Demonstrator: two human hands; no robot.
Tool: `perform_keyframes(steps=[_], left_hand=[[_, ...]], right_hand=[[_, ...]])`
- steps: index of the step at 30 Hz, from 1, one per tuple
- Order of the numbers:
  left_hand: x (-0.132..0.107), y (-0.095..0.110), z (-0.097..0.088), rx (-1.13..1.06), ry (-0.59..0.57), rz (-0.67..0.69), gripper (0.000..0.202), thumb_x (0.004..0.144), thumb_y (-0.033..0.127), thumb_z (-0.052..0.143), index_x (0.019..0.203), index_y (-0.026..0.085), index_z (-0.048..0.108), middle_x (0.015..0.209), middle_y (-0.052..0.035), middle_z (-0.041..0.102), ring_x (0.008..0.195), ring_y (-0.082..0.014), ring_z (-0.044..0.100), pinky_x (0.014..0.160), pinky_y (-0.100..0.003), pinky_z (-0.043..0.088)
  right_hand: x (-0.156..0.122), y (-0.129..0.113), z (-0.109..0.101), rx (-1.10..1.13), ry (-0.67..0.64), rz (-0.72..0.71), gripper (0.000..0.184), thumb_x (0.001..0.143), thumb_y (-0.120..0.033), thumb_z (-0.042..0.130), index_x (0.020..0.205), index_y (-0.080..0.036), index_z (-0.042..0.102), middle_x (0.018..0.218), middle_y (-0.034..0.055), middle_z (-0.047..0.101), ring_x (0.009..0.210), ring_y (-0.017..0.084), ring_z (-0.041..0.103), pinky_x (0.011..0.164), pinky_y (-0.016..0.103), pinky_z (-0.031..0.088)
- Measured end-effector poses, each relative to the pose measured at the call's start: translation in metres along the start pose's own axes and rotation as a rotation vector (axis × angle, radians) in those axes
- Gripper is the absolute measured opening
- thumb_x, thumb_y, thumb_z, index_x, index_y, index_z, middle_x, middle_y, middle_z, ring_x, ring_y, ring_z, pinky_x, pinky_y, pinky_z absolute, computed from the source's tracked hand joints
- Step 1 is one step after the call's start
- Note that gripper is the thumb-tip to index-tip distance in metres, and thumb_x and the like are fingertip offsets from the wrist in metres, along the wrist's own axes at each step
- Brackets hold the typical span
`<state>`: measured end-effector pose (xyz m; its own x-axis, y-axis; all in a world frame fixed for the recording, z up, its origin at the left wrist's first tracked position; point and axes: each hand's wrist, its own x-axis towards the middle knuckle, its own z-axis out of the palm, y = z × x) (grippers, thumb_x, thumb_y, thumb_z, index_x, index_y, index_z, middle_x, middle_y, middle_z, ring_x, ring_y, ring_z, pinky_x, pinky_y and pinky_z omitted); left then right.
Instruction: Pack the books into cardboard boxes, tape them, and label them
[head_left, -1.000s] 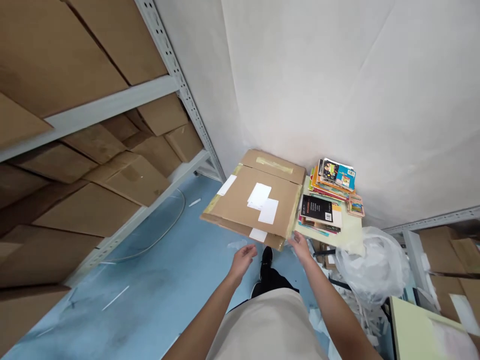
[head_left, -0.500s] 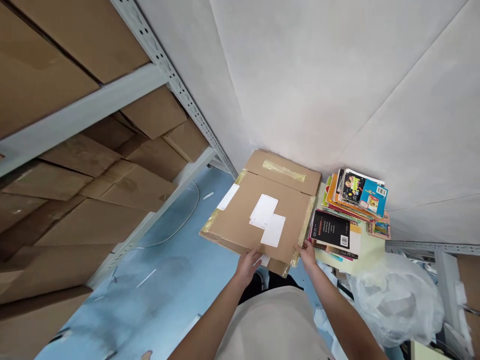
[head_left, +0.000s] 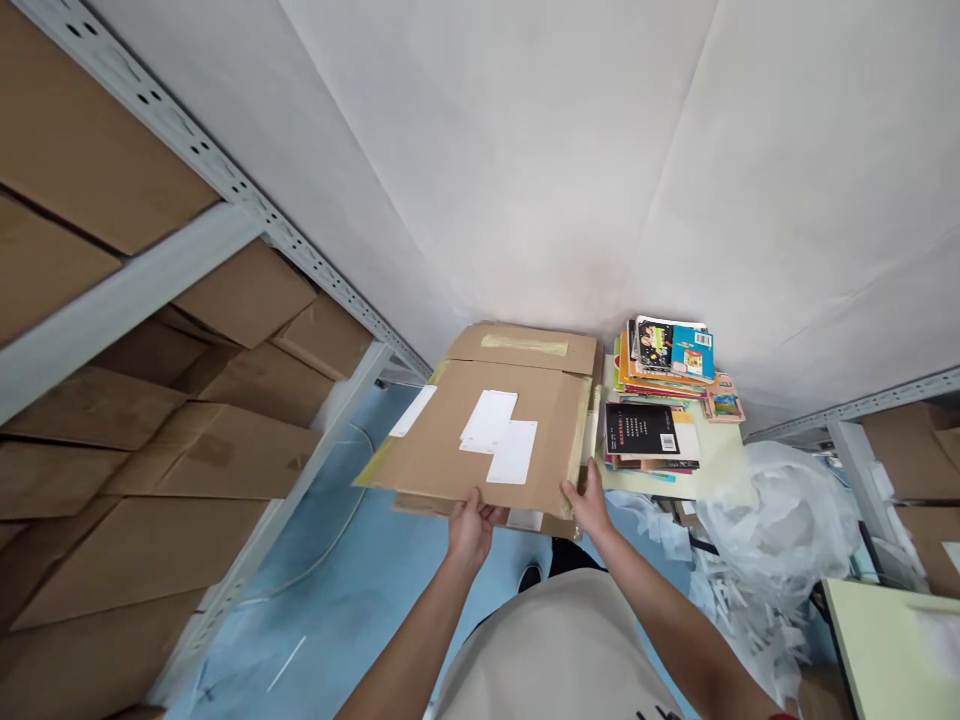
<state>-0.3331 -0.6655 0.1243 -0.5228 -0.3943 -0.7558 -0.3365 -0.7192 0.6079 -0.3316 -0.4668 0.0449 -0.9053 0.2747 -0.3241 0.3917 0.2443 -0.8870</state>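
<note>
A flattened brown cardboard box (head_left: 465,430) with white labels and yellowed tape lies on top of a stack of flattened cardboard by the wall. My left hand (head_left: 470,527) grips its near edge, fingers closed over the top sheet. My right hand (head_left: 587,503) holds the near right corner of the same sheet, fingers curled on the edge. The top sheet sits slightly lifted and skewed over the piece beneath it.
A pile of colourful books (head_left: 660,400) lies on a pale board right of the cardboard. A crumpled clear plastic bag (head_left: 780,520) sits further right. Metal shelving (head_left: 247,210) filled with brown boxes stands on the left. The floor (head_left: 352,590) is blue.
Both hands reached forward from the air and took hold of the near edge of the top cardboard sheet. The view shifted closer, and the sheet has been pulled slightly toward me.
</note>
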Motion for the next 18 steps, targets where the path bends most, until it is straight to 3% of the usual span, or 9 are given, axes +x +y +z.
perform_keyframes(steps=[3, 6, 12, 15, 18], left_hand=[[-0.007, 0.021, -0.007, 0.033, -0.087, 0.069, 0.016, 0.085, 0.011, 0.062, 0.080, 0.021, 0.050, 0.070, 0.0028, 0.068, 0.058, -0.0112, 0.066, 0.059, -0.023, 0.050], [-0.016, 0.042, -0.026, 0.039, -0.125, 0.110, 0.019, 0.081, 0.009, 0.066, 0.081, 0.021, 0.052, 0.069, 0.0039, 0.068, 0.056, -0.0105, 0.065, 0.059, -0.022, 0.051], [-0.034, 0.078, -0.099, 0.031, -0.149, 0.222, 0.018, 0.076, 0.010, 0.069, 0.081, 0.022, 0.056, 0.071, 0.0053, 0.070, 0.056, -0.0113, 0.066, 0.067, -0.028, 0.058], [-0.040, 0.095, -0.135, 0.061, -0.206, 0.305, 0.025, 0.067, 0.019, 0.079, 0.081, 0.023, 0.058, 0.071, 0.0057, 0.071, 0.056, -0.0123, 0.064, 0.070, -0.033, 0.060], [-0.045, 0.111, -0.152, 0.126, -0.283, 0.485, 0.039, 0.053, 0.036, 0.088, 0.076, 0.022, 0.059, 0.066, 0.0041, 0.070, 0.057, -0.0147, 0.063, 0.076, -0.039, 0.060]], right_hand=[[-0.019, -0.001, 0.001, 0.022, -0.025, -0.101, 0.075, 0.071, -0.055, 0.071, 0.136, -0.020, 0.056, 0.152, 0.0128, 0.046, 0.146, 0.032, 0.035, 0.121, 0.048, 0.027], [-0.037, -0.003, 0.002, 0.086, -0.038, -0.135, 0.069, 0.073, -0.055, 0.070, 0.132, -0.022, 0.060, 0.144, 0.0127, 0.056, 0.138, 0.032, 0.047, 0.116, 0.049, 0.034], [-0.070, 0.001, -0.004, 0.248, 0.014, -0.136, 0.073, 0.068, -0.056, 0.073, 0.131, -0.021, 0.059, 0.141, 0.0162, 0.058, 0.129, 0.034, 0.056, 0.108, 0.049, 0.043], [-0.087, 0.005, -0.019, 0.301, 0.103, -0.134, 0.070, 0.066, -0.054, 0.075, 0.127, -0.023, 0.060, 0.138, 0.0154, 0.060, 0.122, 0.033, 0.061, 0.102, 0.049, 0.048], [-0.102, 0.006, -0.050, 0.339, 0.222, -0.143, 0.071, 0.066, -0.055, 0.075, 0.126, -0.021, 0.059, 0.137, 0.0171, 0.060, 0.119, 0.032, 0.062, 0.099, 0.048, 0.050]])
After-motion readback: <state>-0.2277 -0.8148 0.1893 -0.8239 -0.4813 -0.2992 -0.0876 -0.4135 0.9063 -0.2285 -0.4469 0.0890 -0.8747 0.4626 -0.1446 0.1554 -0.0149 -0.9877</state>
